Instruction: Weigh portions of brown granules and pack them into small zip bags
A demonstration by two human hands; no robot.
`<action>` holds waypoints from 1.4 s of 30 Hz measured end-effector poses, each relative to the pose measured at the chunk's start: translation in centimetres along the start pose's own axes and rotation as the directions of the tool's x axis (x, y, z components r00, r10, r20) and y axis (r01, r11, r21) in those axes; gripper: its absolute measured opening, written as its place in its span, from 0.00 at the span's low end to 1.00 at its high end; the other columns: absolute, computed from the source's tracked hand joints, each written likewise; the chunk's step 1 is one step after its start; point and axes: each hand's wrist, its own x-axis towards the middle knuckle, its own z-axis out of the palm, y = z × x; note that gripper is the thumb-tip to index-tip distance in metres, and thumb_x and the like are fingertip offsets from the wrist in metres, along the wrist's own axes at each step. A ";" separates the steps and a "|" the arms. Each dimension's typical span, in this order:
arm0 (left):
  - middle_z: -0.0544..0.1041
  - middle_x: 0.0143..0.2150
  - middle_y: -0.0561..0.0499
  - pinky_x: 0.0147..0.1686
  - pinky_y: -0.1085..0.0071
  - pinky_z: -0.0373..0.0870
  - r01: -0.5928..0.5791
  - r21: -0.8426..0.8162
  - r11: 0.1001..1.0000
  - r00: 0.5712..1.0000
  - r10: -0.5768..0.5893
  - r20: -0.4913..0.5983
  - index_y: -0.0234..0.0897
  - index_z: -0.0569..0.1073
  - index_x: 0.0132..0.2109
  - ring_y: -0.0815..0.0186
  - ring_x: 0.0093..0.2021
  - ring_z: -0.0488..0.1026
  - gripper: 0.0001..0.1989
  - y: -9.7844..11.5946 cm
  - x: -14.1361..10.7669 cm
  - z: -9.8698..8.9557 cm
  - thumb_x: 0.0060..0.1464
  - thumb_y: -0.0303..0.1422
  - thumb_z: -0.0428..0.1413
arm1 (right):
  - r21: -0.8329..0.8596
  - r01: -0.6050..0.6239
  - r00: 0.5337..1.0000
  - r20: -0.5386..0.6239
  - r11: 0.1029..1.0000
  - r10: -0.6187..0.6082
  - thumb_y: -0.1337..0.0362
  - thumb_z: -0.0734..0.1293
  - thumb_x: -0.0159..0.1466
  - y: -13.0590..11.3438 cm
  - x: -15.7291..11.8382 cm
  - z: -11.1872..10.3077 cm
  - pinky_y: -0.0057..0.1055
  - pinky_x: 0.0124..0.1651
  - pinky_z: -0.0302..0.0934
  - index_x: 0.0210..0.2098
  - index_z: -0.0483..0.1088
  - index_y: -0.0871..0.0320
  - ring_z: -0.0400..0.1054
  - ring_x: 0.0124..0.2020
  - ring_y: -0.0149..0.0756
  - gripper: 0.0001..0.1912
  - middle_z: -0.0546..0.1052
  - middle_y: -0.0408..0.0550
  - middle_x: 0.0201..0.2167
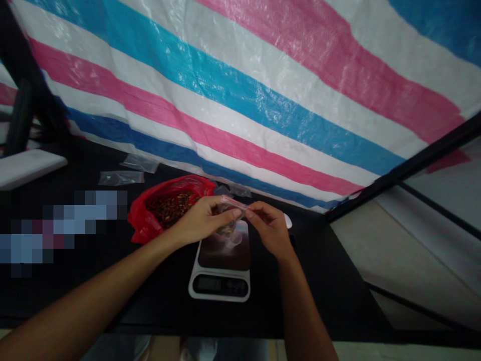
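The scale [219, 287] is sitting on the black tabletop [330, 301], and it is the nearest thing to the person, with its display facing them. Both forearms are reaching in over the tabletop from the bottom of the view, one on each side of the scale.

Directly above the scale's dark platform, the left hand [203, 221] and the right hand [269, 229] are working close together, almost meeting at the fingertips. Between them they are holding a small clear zip bag [229, 220] with a pinkish-red strip along its top edge. The left fingers [221, 212] are closed on one end of that edge, and the right fingers [256, 214] are pinching the other end. I cannot tell whether the seal is open or closed.

Dark pieces are bunched in the lower part of the zip bag, which is hanging over the platform. I cannot tell whether it is touching the platform. A small white object [287, 220] is lying just beyond the right hand, at the scale's far right corner.

Beyond the scale on the left, a red plastic bag [150, 220] is lying open, and it is holding a heap of reddish-brown pieces [171, 208]. Farther beyond the scale, 2 flat clear bags [121, 178] are lying on the tabletop. A striped tarp [225, 100] in pink, blue and white is stretching across the far side of the scale.
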 end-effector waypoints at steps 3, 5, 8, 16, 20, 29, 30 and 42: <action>0.86 0.43 0.47 0.40 0.72 0.74 0.014 -0.044 0.999 0.999 -0.012 0.038 0.36 0.84 0.50 0.63 0.39 0.81 0.18 0.1 -0.1 -0.1 0.61 0.44 0.62 | 0.008 0.007 0.997 -0.072 1.000 -0.007 0.53 0.74 0.64 0.0 0.1 -0.4 0.30 0.34 0.62 0.34 0.78 0.55 0.67 0.28 0.33 0.12 0.77 0.43 0.28; 0.86 0.42 0.47 0.42 0.72 0.74 0.007 -0.052 0.999 1.000 -0.008 -0.005 0.35 0.85 0.47 0.63 0.40 0.81 0.18 0.1 0.0 -0.3 0.62 0.45 0.61 | 0.019 0.021 0.994 -0.105 1.000 -0.019 0.54 0.74 0.64 0.1 0.1 -0.5 0.30 0.33 0.61 0.34 0.78 0.56 0.66 0.28 0.32 0.12 0.76 0.43 0.28; 0.86 0.39 0.48 0.41 0.72 0.75 -0.014 -0.038 0.999 0.997 0.011 -0.080 0.35 0.86 0.43 0.62 0.38 0.81 0.17 0.1 0.1 -0.3 0.61 0.44 0.62 | 0.018 0.069 0.993 -0.099 0.997 -0.067 0.55 0.73 0.65 0.3 0.0 -0.2 0.30 0.35 0.62 0.36 0.78 0.55 0.66 0.29 0.32 0.10 0.76 0.43 0.30; 0.84 0.37 0.48 0.40 0.71 0.77 -0.065 -0.066 0.996 0.983 0.053 -0.176 0.34 0.84 0.40 0.63 0.37 0.81 0.13 0.6 0.0 0.3 0.57 0.41 0.66 | -0.001 0.134 0.986 -0.103 0.991 -0.133 0.55 0.72 0.67 0.0 -0.2 0.4 0.33 0.38 0.65 0.36 0.78 0.55 0.68 0.32 0.34 0.10 0.77 0.46 0.34; 0.84 0.36 0.48 0.38 0.72 0.76 -0.075 -0.071 0.995 0.978 0.060 -0.198 0.34 0.84 0.39 0.64 0.35 0.80 0.13 0.6 -0.1 0.3 0.57 0.41 0.66 | 0.039 0.146 0.987 -0.071 0.988 -0.143 0.55 0.72 0.67 0.0 -0.3 0.6 0.33 0.38 0.64 0.37 0.77 0.54 0.68 0.32 0.34 0.09 0.76 0.45 0.33; 0.82 0.35 0.51 0.39 0.74 0.73 -0.174 0.036 0.984 0.962 0.178 -0.208 0.37 0.84 0.35 0.67 0.36 0.78 0.07 0.6 -0.1 0.4 0.58 0.36 0.65 | -0.031 0.183 0.980 -0.068 0.983 -0.185 0.58 0.71 0.68 -0.5 -0.5 1.1 0.33 0.36 0.61 0.34 0.76 0.55 0.66 0.32 0.34 0.08 0.76 0.45 0.33; 0.82 0.35 0.51 0.38 0.74 0.73 -0.181 0.065 0.981 0.959 0.191 -0.210 0.37 0.84 0.35 0.67 0.36 0.78 0.07 0.6 -0.2 0.4 0.58 0.35 0.64 | -0.026 0.187 0.980 -0.059 0.982 -0.188 0.59 0.70 0.68 -0.6 -0.5 1.2 0.33 0.36 0.61 0.33 0.75 0.55 0.66 0.32 0.34 0.09 0.75 0.45 0.32; 0.83 0.35 0.48 0.37 0.71 0.75 -0.087 -0.051 0.995 0.973 0.074 -0.216 0.35 0.83 0.38 0.64 0.34 0.79 0.13 0.7 -0.2 0.3 0.56 0.41 0.67 | 0.011 0.211 0.972 -0.106 0.978 -0.208 0.58 0.71 0.68 -0.8 -0.4 1.3 0.34 0.37 0.62 0.34 0.77 0.55 0.68 0.34 0.36 0.08 0.78 0.48 0.36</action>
